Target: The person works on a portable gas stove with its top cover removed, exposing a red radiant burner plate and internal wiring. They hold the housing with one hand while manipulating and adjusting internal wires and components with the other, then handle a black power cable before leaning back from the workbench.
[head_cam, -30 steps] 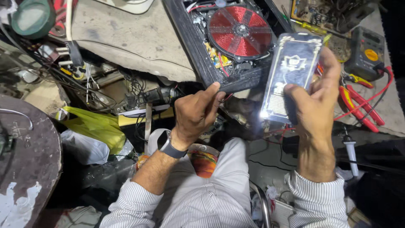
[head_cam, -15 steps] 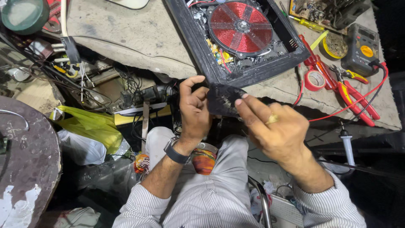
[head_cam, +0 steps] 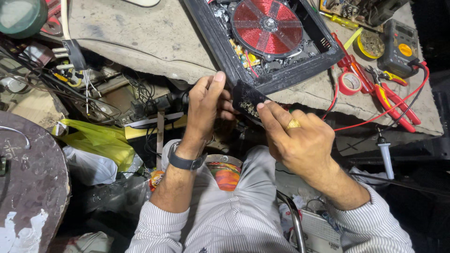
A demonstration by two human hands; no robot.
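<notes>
Fingers point(head_cam: 269, 115) of the right hand point(head_cam: 300, 140) and left hand point(head_cam: 208, 105) pinch a small dark dusty part point(head_cam: 246, 99) at the bench's near edge, below the opened induction cooker point(head_cam: 269, 40); best gripped by its edges, kept level.

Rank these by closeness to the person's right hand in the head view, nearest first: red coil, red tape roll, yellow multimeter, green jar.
From the right hand:
1. Red tape roll, just up and right.
2. Red coil, above, inside the black casing.
3. Yellow multimeter, far upper right.
4. Green jar, top left corner.
</notes>
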